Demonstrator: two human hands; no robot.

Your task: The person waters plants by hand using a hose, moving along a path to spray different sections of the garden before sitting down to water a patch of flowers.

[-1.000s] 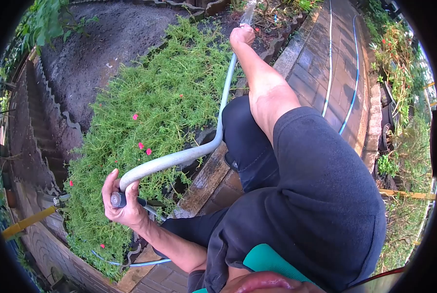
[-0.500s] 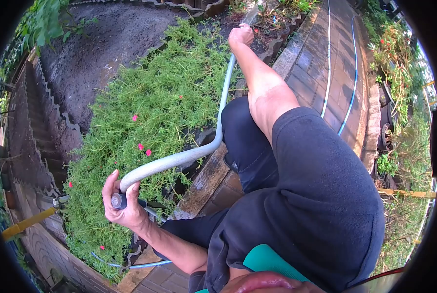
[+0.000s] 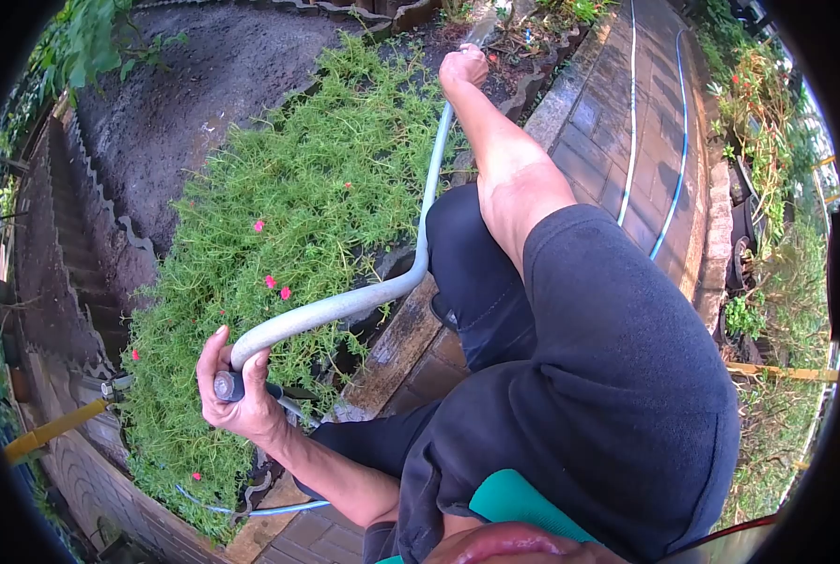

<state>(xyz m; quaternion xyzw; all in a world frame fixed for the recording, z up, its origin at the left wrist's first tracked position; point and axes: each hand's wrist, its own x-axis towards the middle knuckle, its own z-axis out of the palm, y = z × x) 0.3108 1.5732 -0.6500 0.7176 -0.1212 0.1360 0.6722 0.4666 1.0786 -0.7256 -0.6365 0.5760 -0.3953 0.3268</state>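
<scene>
My right hand (image 3: pixel 464 70) is closed around the far end of a pale grey garden hose (image 3: pixel 345 305), over the bed's far edge. A blurred, pale streak that looks like water (image 3: pixel 484 30) leaves the hose just beyond the fist. From there the hose runs down past my knee and bends toward my left hand (image 3: pixel 240 390). Its curved part lies between the thumb and fingers there. The same hand also grips a dark cylindrical handle (image 3: pixel 227 385) with a round end; what the handle belongs to is mostly hidden. Low green plants (image 3: pixel 288 207) with pink flowers spread beneath the hose.
Bare dark soil (image 3: pixel 204 103) lies behind the plants, bordered by wavy edging (image 3: pixel 110 202). To the right, a white hose (image 3: pixel 632 122) and a blue hose (image 3: pixel 680 141) stretch along the brick path (image 3: pixel 608 122). A yellow bar (image 3: pixel 58 430) juts in at left.
</scene>
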